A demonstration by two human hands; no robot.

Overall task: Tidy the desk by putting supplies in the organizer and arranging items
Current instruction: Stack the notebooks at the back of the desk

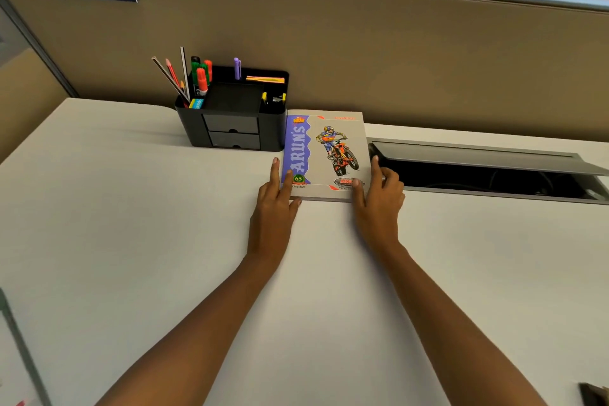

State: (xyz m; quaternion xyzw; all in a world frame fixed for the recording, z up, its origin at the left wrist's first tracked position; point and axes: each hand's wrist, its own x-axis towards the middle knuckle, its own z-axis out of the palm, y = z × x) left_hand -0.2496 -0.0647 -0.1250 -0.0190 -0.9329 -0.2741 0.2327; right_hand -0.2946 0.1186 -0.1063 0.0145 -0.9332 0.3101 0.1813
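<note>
We are looking down at a white bench [131, 208] where a notebook [324, 155] with a motorbike picture is lying flat, its left edge just beside the black organizer [230, 123]. We are placing our 2 hands at its near corners. The left hand [275, 204] is resting at the near left corner, with its fingers [274, 171] stretched out and open; 1 of them is lying along the purple spine side. The right hand [379, 191] is at the near right corner, its fingers loosely curved, with 1 fingertip touching the right edge and the thumb pressing on the cover. Neither hand is gripping the notebook; both are only touching it.

We think the hands are set on opposite sides so that the notebook can be pushed and turned straight, parallel to the organizer and to the partition [395, 59] behind.

The pens and markers [201, 76] are already standing in the organizer, and a purple pen [237, 67] and some yellow strips [265, 79] are in its back part. To the right, an open cable tray [494, 171] is lying very near the notebook, so a push too far right could slide the corner over that hole.
</note>
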